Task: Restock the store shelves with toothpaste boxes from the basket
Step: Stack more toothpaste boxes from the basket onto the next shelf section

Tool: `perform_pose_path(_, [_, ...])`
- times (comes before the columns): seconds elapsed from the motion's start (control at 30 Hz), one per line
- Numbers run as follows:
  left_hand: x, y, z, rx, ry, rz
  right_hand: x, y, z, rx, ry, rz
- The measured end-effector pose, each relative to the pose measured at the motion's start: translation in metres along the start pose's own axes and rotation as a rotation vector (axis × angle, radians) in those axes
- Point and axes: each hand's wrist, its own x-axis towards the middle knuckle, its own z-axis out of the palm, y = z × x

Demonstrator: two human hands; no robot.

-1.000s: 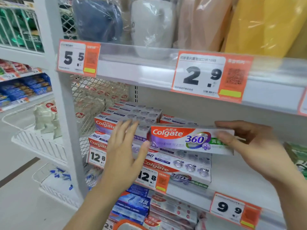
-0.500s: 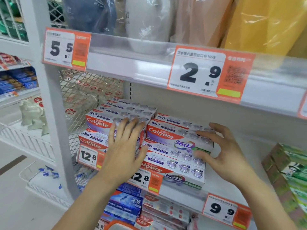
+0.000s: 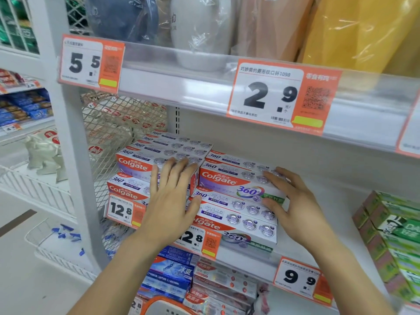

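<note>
So far two stacks of toothpaste boxes sit at the shelf's (image 3: 295, 253) left front edge. The newest box (image 3: 231, 183) tops the right stack. The left hand (image 3: 170, 201) lies flat with fingers together against the left stack; the right hand (image 3: 295, 205), fingers spread, presses that box's right end. Bare shelf remains rightward; the basket (image 3: 159, 305) barely shows, its contents unseen.

Toothpaste boxes (image 3: 229, 183) read "Colgate 360°"; price tags (image 3: 272, 96) show 2.9, 12.8.

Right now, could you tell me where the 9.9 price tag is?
In the head view, the 9.9 price tag sits lower right on the shelf edge, below the right hand.
</note>
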Motion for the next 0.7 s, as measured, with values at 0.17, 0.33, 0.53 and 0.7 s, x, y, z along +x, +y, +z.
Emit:
perform_pose_path(0.17, [-0.001, 0.0, 0.001, 0.002, 0.001, 0.007, -0.001, 0.0, 0.0, -0.017, 0.005, -0.002])
perform_pose_path(0.33, [0.0, -0.002, 0.002, 0.003, 0.0, 0.014, 0.002, 0.003, -0.002, -0.018, -0.02, 0.005])
perform_pose_path(0.53, [-0.001, -0.003, -0.003, -0.01, -0.024, 0.026, -0.003, -0.002, -0.003, -0.055, -0.015, 0.016])
perform_pose_path(0.7, [-0.018, 0.008, -0.021, -0.104, 0.202, 0.029, -0.02, -0.042, -0.008, 0.033, 0.422, -0.198])
